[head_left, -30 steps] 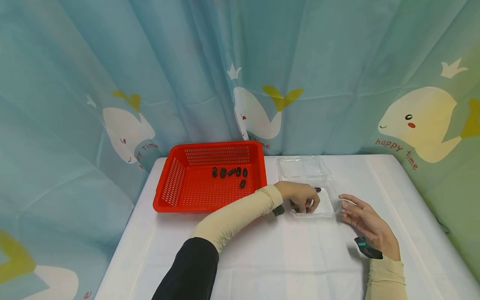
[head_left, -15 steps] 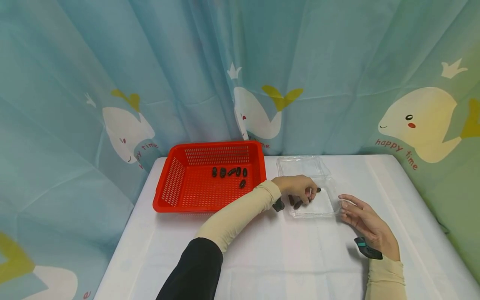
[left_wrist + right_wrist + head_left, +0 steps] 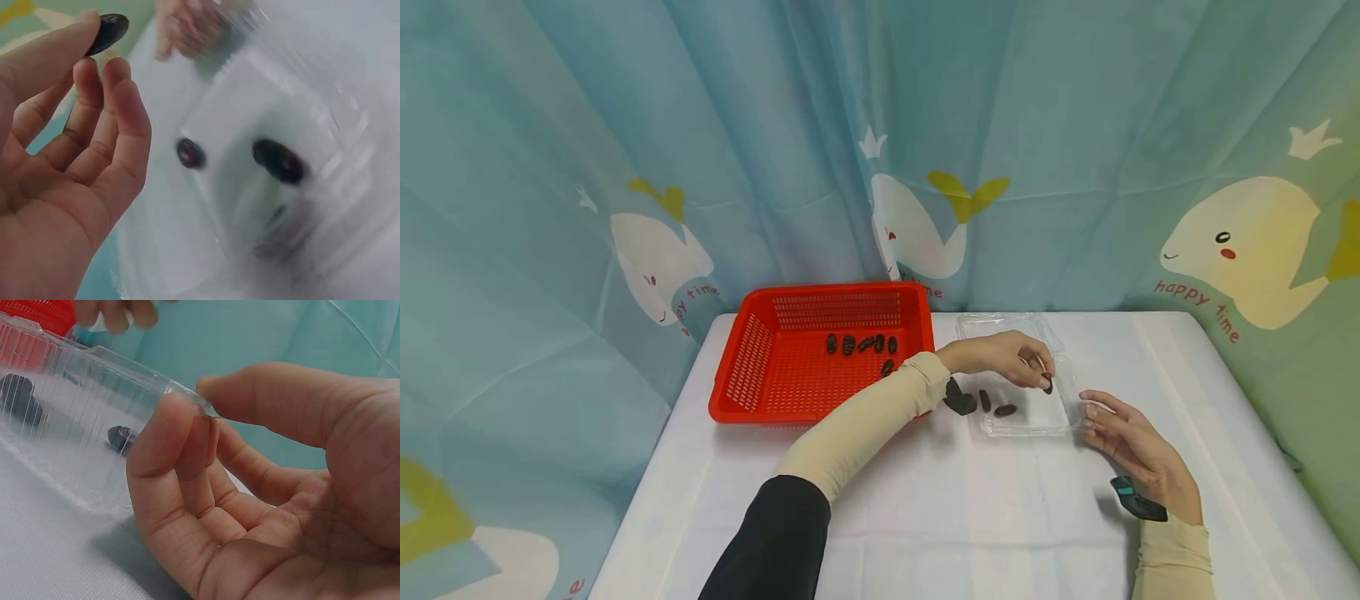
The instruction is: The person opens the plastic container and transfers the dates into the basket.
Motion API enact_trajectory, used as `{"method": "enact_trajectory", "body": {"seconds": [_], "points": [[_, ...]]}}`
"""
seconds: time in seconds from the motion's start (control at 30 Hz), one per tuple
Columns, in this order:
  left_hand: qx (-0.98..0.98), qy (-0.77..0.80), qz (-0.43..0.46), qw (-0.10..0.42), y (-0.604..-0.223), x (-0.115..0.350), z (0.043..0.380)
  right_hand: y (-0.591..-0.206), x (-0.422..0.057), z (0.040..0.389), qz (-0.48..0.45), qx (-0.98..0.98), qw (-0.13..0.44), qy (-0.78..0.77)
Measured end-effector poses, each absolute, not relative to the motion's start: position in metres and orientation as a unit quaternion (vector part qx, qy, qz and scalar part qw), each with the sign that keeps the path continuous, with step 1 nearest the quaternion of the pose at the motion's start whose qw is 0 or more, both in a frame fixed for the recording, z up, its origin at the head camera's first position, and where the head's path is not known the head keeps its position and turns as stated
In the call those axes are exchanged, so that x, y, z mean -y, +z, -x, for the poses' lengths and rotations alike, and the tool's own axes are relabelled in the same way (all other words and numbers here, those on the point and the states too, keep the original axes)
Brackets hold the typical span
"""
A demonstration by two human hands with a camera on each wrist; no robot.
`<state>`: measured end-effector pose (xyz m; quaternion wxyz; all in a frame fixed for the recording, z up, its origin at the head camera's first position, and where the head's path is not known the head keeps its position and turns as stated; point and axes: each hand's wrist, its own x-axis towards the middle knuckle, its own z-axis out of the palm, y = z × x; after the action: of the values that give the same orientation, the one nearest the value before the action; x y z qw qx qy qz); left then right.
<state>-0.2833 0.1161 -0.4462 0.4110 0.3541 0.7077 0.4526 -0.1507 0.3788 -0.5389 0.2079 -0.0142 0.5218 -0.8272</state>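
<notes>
My left hand [image 3: 1000, 358] is over the clear plastic box [image 3: 1028, 430] and pinches a dark, glossy date [image 3: 110, 32] between thumb and fingertip. Below it in the box lie a date [image 3: 985, 401] at the left side and another date [image 3: 1005, 410] nearer the front. The left wrist view shows those in the box blurred, as a larger oval date [image 3: 279, 161] and a smaller one [image 3: 190, 154]. At the box's right side my right hand [image 3: 1127, 442] pinches the rim between thumb and fingers, plain in the right wrist view.
A red perforated basket [image 3: 722, 400] stands left of the box, several dates [image 3: 848, 345] inside toward its back right. The box's hinged lid [image 3: 992, 323] lies folded back behind it. A printed curtain [image 3: 1060, 150] hangs behind the white-covered table [image 3: 940, 517].
My left hand has moved up and right from the box's front left to its back right, holding a date. Two dates in the box are now uncovered. The right hand stays put.
</notes>
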Motion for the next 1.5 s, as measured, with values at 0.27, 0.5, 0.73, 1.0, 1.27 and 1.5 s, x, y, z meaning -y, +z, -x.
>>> {"method": "enact_trajectory", "body": {"seconds": [0.27, 0.5, 0.73, 1.0, 1.27, 1.5], "points": [[-0.657, 0.542, -0.293, 0.435, -0.42, -0.104, 0.278, -0.539, -0.379, 0.151, 0.006, -0.524, 0.207, -0.826], [-0.62, 0.602, -0.253, 0.435, -0.403, -0.087, 0.275, -0.542, -0.379, 0.152, 0.01, -0.524, 0.201, -0.827], [-0.581, 0.646, -0.24, 0.432, -0.388, -0.059, 0.269, -0.54, -0.377, 0.151, 0.002, -0.516, 0.211, -0.831], [-0.546, 0.675, -0.28, 0.41, -0.368, -0.024, 0.265, -0.542, -0.379, 0.15, 0.005, -0.511, 0.214, -0.833], [-0.565, 0.697, -0.257, 0.361, -0.359, 0.018, 0.271, -0.543, -0.379, 0.15, 0.0, -0.525, 0.213, -0.824], [-0.583, 0.714, -0.21, 0.326, -0.356, 0.061, 0.272, -0.544, -0.379, 0.152, 0.007, -0.522, 0.21, -0.827]]}}
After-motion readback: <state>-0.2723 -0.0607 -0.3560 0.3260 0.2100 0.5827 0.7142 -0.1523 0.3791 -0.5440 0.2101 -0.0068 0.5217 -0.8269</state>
